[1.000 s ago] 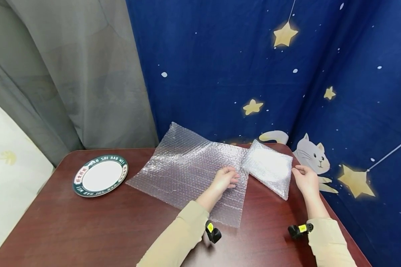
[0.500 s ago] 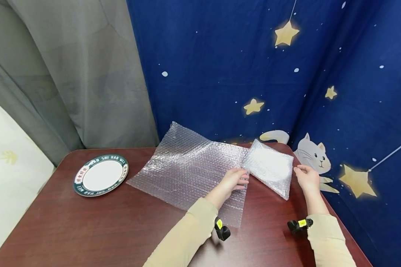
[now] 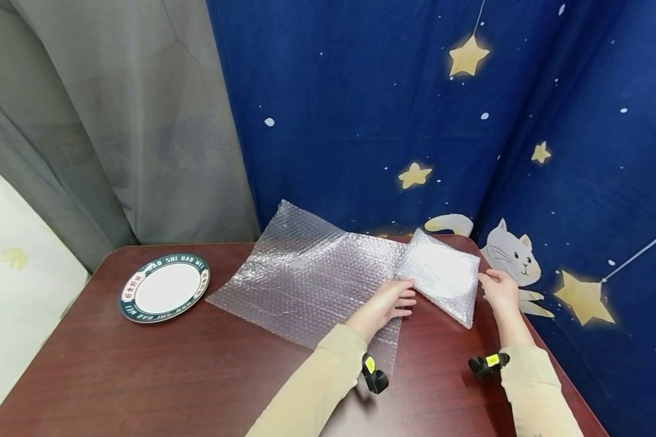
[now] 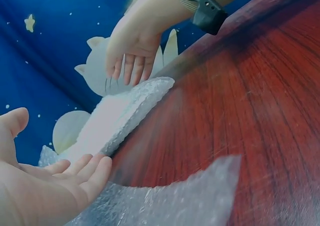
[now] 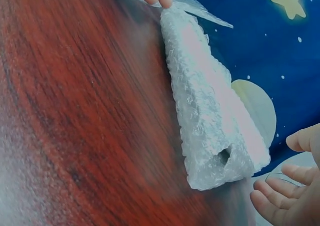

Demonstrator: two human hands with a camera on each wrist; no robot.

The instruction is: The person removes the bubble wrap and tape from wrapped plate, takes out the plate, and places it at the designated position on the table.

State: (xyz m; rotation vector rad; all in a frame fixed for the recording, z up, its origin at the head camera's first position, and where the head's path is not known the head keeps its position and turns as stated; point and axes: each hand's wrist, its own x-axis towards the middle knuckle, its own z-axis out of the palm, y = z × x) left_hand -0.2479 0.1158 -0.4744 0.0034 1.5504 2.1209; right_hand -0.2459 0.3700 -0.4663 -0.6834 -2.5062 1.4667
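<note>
Bubble-wrapped packet (image 3: 443, 273) lies between left hand (image 3: 387, 303) and right hand (image 3: 501, 294), both loosely spread, gripping nothing; contact hard to tell.

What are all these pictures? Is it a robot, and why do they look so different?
No robot, just a person's bare hands! The wide view comes from a camera on the person's head. The two tilted views come from wrist cameras, probably those little black gadgets. On the brown table lie a white plate with a dark green rim, a spread-out bubble wrap sheet and a bubble-wrapped packet. The left hand is beside the packet's left end, the right hand beside its right. Neither hand grips anything.
</note>
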